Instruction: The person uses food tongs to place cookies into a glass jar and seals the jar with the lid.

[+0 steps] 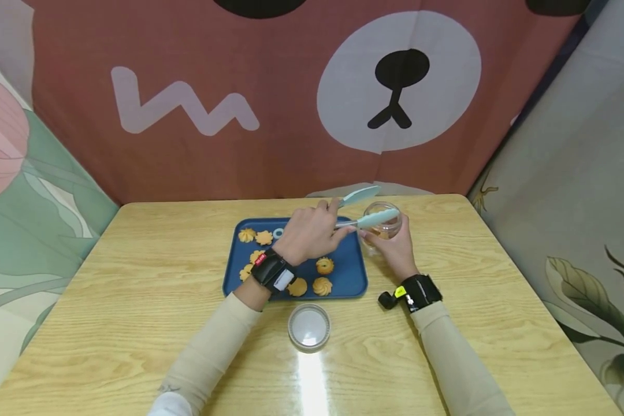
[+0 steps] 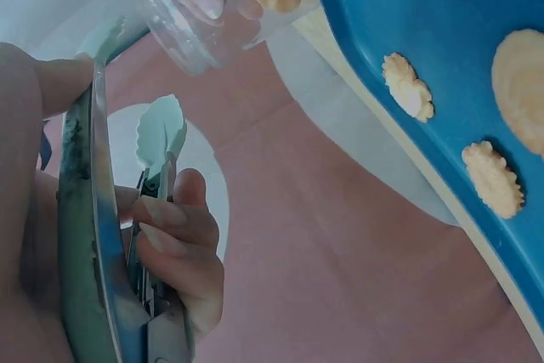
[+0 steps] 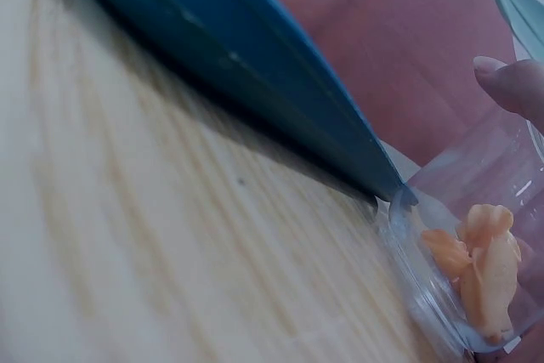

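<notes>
My left hand (image 1: 309, 234) grips a pair of tongs with pale green scalloped tips (image 1: 378, 218). The tongs' arms are spread apart, and nothing sits between the tips. One tip overlaps the mouth of a clear jar (image 1: 390, 231) in the head view. My right hand (image 1: 399, 249) holds that jar beside the right end of a blue tray (image 1: 351, 268). Several cookies (image 3: 491, 274) lie inside the jar, seen best in the right wrist view. More golden cookies (image 1: 322, 286) are spread over the tray, some hidden behind my left hand and wrist.
A round clear lid (image 1: 309, 327) lies on the wooden table (image 1: 151, 277) in front of the tray. Behind the table hangs a reddish-brown cloth (image 1: 291, 156) with a bear face. Patterned cloths hang at both sides.
</notes>
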Motion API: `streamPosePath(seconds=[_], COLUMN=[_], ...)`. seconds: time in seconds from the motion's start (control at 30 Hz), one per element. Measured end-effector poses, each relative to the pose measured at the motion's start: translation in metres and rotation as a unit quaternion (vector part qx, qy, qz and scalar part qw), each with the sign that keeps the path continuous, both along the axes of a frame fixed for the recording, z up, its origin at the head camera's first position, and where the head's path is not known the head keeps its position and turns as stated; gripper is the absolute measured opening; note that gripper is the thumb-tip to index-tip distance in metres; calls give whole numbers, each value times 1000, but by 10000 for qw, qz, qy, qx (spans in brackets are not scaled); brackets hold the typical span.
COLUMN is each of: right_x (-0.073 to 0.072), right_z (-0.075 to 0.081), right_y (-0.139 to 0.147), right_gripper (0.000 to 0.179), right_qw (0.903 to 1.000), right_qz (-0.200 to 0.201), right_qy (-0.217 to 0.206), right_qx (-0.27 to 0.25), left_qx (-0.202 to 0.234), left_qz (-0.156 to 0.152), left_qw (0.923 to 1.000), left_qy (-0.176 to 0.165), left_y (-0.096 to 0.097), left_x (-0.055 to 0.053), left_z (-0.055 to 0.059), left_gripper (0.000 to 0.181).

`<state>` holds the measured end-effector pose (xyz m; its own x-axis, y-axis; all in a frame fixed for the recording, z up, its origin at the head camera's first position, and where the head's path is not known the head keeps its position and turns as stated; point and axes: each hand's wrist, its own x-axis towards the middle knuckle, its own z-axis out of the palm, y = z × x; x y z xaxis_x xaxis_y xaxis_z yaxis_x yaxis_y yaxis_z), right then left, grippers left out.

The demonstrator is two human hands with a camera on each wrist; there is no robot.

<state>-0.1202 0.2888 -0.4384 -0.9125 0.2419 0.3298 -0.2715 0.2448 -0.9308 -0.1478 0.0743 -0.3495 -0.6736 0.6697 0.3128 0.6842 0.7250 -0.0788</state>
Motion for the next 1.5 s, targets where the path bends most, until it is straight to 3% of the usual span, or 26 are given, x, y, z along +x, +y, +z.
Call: streamPosePath(seconds=[0.17,0.37,0.57,0.83,0.97,1.17,1.5], right_x=[-3,-16,-20,-17,-15,1,0], right_z=[-2,-24,-31,-32,-26,-5,-2], right_y=[-1,9,13,12,11,-2,-2], right_gripper=[81,86,89,91,88,80,82], right_qw=[10000,10000,9999,10000,10000,9999,10000], right_qz=[27,-22,-106,-69,-25,35,68], right_qy=[18,-19,29,-56,-35,-95,-28], right_qx=[-59,-65,-66,-21,-29,-15,-18], left_qx=[201,358,543,184,114,-10,-31], left_qz=[81,330,372,485,569,690,817], left_qw=[9995,9977,9978,9981,9975,9975,9948], left_qy=[-215,-476,-113,345,394,144,-612], left_y=[-9,-27,-43,-56,-59,-61,-64], left_x=[2,0,-5,-3,-2,-3,-6], left_z=[2,-2,-13,-34,-39,-49,-54], left_gripper=[76,78,73,66,65,68,59])
